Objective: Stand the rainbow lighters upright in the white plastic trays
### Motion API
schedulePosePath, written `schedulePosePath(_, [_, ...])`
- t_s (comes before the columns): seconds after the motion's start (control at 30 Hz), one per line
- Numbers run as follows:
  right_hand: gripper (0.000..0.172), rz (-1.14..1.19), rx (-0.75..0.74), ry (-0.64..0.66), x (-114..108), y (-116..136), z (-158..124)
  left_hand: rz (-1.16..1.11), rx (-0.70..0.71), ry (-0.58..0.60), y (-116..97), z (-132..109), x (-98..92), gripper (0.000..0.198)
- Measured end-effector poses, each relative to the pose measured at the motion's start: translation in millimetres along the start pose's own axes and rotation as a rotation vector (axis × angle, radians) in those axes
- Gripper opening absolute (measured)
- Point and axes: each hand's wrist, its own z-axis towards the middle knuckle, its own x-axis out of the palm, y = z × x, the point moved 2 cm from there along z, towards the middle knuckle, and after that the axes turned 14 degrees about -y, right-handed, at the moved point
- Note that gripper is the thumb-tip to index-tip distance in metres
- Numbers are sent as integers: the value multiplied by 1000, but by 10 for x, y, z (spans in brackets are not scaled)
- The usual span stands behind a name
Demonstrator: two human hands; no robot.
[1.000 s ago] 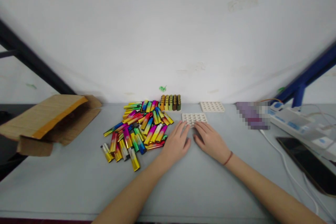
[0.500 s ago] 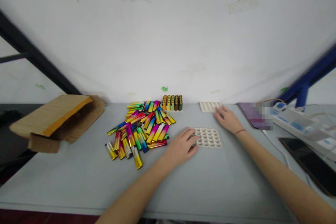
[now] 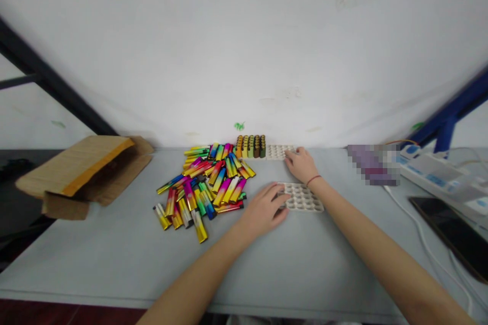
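My left hand (image 3: 266,209) lies at the left end of the near white pitted tray (image 3: 304,197), its fingers spread and covering that end. Farther back, my right hand (image 3: 302,165) has its fingers on the right end of a second white pitted tray (image 3: 275,152), against the wall. That tray's left edge sits right beside a block of upright lighters (image 3: 250,147) standing in rows. Left of my hands spreads a loose heap of shiny multicoloured lighters (image 3: 208,195), lying in many directions. No lighters show in the visible pits of either white tray.
An open cardboard box (image 3: 87,165) lies on its side at the left of the grey table (image 3: 114,259). To the right are a power strip (image 3: 438,175), a black phone (image 3: 450,231), a white cable (image 3: 415,218) and a partly blurred purple item (image 3: 368,162). A wall (image 3: 244,51) stands behind.
My right hand has moved left with the far tray, closing the gap to the upright lighters. My left hand and the near tray have hardly moved.
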Motion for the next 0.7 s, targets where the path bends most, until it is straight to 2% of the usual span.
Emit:
schedulePosePath(0.1, [37, 9, 22, -4, -20, 29, 8, 1, -7, -9, 5, 0, 5, 32])
schedulePosePath(0.23, [48, 63, 7, -11, -154, -51, -107, 4, -44, -38, 9, 2, 7, 32])
schedulePosePath(0.3, [51, 204, -68, -9, -264, -135, -263, 23, -82, -50, 14, 3, 12, 34])
schedulePosePath(0.4, [55, 492, -288, 121, -413, -255, -593, 60, -129, -67, 26, 1, 28, 35])
schedulePosePath(0.5, [75, 534, -344, 175, -508, -356, -857, 75, -120, -74, 33, -2, 42, 34])
schedulePosePath(0.57, [74, 529, -328, 186, -539, -382, -935, 74, -94, -67, 34, -2, 39, 33])
schedulePosePath(0.7, [62, 534, -291, 202, -582, -379, -940, 59, -27, -37, 32, 10, -7, 32])
